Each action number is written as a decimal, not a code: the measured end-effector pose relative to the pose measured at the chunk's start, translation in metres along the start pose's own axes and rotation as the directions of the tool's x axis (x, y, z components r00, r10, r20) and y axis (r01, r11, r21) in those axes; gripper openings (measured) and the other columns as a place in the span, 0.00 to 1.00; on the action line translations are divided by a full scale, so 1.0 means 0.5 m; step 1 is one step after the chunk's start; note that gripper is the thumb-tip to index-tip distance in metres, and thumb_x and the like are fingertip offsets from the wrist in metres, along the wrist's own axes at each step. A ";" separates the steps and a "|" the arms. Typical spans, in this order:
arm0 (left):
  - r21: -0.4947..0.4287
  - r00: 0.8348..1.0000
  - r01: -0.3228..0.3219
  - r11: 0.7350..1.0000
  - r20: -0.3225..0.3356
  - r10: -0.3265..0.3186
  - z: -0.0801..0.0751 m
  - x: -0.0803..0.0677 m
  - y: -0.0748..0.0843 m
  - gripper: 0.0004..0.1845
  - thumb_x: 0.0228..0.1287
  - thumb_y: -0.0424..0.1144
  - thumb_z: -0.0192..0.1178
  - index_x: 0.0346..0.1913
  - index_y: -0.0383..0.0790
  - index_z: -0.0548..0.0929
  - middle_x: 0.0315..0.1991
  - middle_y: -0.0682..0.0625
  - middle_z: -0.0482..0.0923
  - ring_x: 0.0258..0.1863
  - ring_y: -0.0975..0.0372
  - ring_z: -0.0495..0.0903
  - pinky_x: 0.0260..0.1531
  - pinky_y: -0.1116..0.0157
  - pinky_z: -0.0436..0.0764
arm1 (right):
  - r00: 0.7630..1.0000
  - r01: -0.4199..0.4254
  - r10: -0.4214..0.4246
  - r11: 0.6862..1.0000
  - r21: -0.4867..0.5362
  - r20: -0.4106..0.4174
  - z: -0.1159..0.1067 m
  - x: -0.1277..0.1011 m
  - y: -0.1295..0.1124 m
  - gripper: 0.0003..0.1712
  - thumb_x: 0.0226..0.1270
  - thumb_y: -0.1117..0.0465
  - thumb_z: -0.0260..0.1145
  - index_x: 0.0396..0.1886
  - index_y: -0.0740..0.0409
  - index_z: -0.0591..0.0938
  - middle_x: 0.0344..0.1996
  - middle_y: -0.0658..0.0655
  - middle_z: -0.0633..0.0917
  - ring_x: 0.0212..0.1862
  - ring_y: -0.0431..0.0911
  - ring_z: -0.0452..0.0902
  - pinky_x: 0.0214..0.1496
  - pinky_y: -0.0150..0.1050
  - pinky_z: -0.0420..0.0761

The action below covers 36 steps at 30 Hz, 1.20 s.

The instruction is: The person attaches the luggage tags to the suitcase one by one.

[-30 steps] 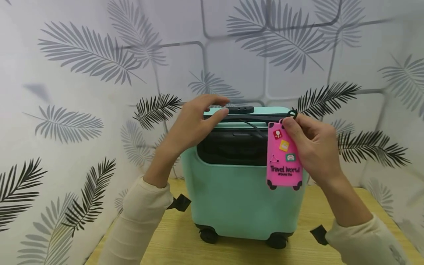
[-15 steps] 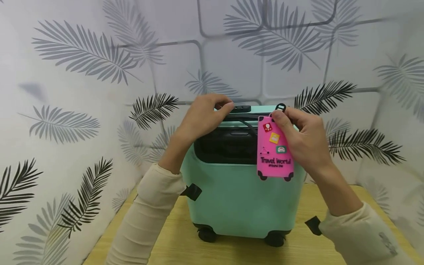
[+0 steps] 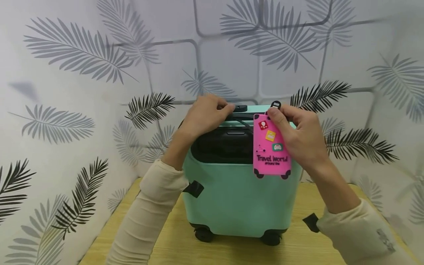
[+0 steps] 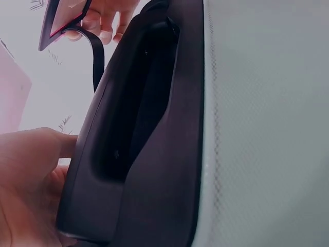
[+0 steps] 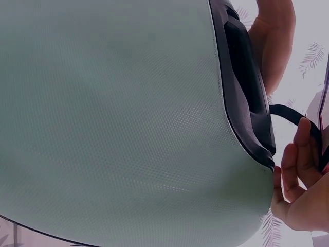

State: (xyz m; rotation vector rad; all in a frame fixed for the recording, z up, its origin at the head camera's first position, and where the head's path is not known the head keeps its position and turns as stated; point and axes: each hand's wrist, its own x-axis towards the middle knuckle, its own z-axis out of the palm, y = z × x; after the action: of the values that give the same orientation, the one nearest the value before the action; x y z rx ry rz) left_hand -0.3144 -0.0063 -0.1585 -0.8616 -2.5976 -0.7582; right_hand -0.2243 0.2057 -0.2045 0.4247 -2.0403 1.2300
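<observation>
A mint-green wheeled suitcase [image 3: 232, 198] stands upright on a wooden table [image 3: 318, 250]. My left hand [image 3: 226, 109] curls at its top by the black handle [image 3: 240, 108], pinching the end of a thin black strap [image 3: 244, 123]. That strap runs to a pink "Travel World" luggage tag [image 3: 272, 151], which my right hand [image 3: 273, 112] pinches by its top edge against the suitcase front. In the left wrist view the tag [image 4: 62, 15] and strap [image 4: 96, 54] hang above the black recess [image 4: 149, 118]. In the right wrist view the strap [image 5: 290, 115] passes my right fingers [image 5: 303, 154].
Leaf-patterned walls [image 3: 82, 73] close in behind and on both sides of the table. The suitcase rests on black wheels [image 3: 204, 234] near the table's middle, with bare wood in front of it. Both arms wear cream sleeves [image 3: 149, 213].
My left hand's fingers, spread over the handle a second ago, have curled shut at the suitcase top. My right hand has carried the tag left and slightly upward.
</observation>
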 end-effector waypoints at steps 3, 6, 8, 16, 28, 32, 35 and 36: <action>0.015 1.000 0.001 1.000 0.029 -0.002 0.000 0.003 0.003 0.17 0.73 0.51 0.51 0.44 0.45 0.87 0.13 0.55 0.61 0.20 0.63 0.66 0.29 0.65 0.68 | 1.000 -0.006 0.006 1.000 -0.011 0.000 -0.001 -0.004 -0.001 0.20 0.72 0.49 0.60 0.24 0.59 0.77 0.20 0.54 0.76 0.19 0.45 0.76 0.17 0.32 0.75; 0.033 0.999 -0.003 0.999 0.036 0.001 0.000 0.004 0.003 0.17 0.74 0.50 0.51 0.44 0.45 0.88 0.17 0.53 0.69 0.24 0.62 0.72 0.34 0.65 0.72 | 1.000 0.005 -0.005 1.000 -0.003 -0.006 -0.001 -0.006 -0.001 0.20 0.72 0.51 0.61 0.24 0.60 0.77 0.19 0.54 0.76 0.18 0.45 0.75 0.16 0.32 0.75; 0.039 1.000 0.003 0.999 0.027 -0.004 -0.001 0.003 0.001 0.17 0.73 0.50 0.52 0.44 0.46 0.88 0.25 0.53 0.79 0.31 0.63 0.77 0.38 0.64 0.74 | 1.000 0.013 -0.013 1.000 0.007 -0.001 0.001 -0.004 -0.001 0.19 0.72 0.51 0.61 0.24 0.59 0.78 0.19 0.54 0.76 0.17 0.44 0.75 0.16 0.32 0.75; 0.049 1.000 -0.001 0.999 0.007 0.001 0.000 -0.001 -0.004 0.15 0.73 0.48 0.53 0.45 0.45 0.88 0.43 0.52 0.86 0.44 0.62 0.81 0.43 0.60 0.79 | 1.000 0.016 -0.016 0.999 -0.033 0.018 0.014 0.006 -0.003 0.19 0.71 0.48 0.61 0.27 0.58 0.81 0.21 0.55 0.78 0.22 0.44 0.76 0.18 0.32 0.75; 0.045 1.000 -0.028 0.999 0.004 0.028 0.013 0.003 0.005 0.14 0.72 0.47 0.54 0.46 0.46 0.88 0.43 0.52 0.86 0.45 0.63 0.81 0.44 0.61 0.79 | 0.999 -0.004 0.007 0.996 -0.087 0.032 0.022 0.005 0.000 0.24 0.71 0.42 0.59 0.28 0.57 0.81 0.25 0.56 0.80 0.31 0.44 0.75 0.24 0.32 0.75; 0.043 0.999 -0.032 0.999 0.004 0.032 0.016 0.005 0.004 0.15 0.72 0.47 0.54 0.48 0.46 0.87 0.44 0.52 0.86 0.46 0.62 0.81 0.45 0.61 0.79 | 0.999 -0.020 0.024 0.995 -0.093 0.038 0.022 0.005 0.002 0.25 0.71 0.41 0.58 0.29 0.58 0.81 0.27 0.56 0.80 0.33 0.44 0.75 0.25 0.32 0.76; 0.029 0.999 -0.035 0.999 0.001 0.035 0.017 0.004 0.004 0.14 0.72 0.46 0.55 0.48 0.45 0.87 0.45 0.52 0.85 0.46 0.62 0.81 0.46 0.61 0.79 | 0.998 -0.028 0.032 0.996 -0.090 0.045 0.022 0.005 0.002 0.26 0.71 0.40 0.57 0.29 0.58 0.81 0.27 0.57 0.80 0.33 0.44 0.76 0.25 0.33 0.77; 0.024 0.999 -0.039 0.999 -0.002 0.039 0.017 0.004 0.004 0.14 0.72 0.45 0.55 0.48 0.45 0.87 0.45 0.52 0.85 0.46 0.62 0.81 0.46 0.61 0.79 | 0.998 -0.029 0.033 0.996 -0.090 0.046 0.022 0.005 0.002 0.26 0.71 0.40 0.57 0.29 0.58 0.81 0.27 0.57 0.80 0.32 0.45 0.76 0.24 0.33 0.77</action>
State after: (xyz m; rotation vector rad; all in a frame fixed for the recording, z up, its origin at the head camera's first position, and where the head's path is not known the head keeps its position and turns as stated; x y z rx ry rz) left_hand -0.3156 0.0007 -0.1636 -0.9003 -2.5747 -0.7156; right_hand -0.2313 0.1969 -0.2067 0.3846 -2.1409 1.1515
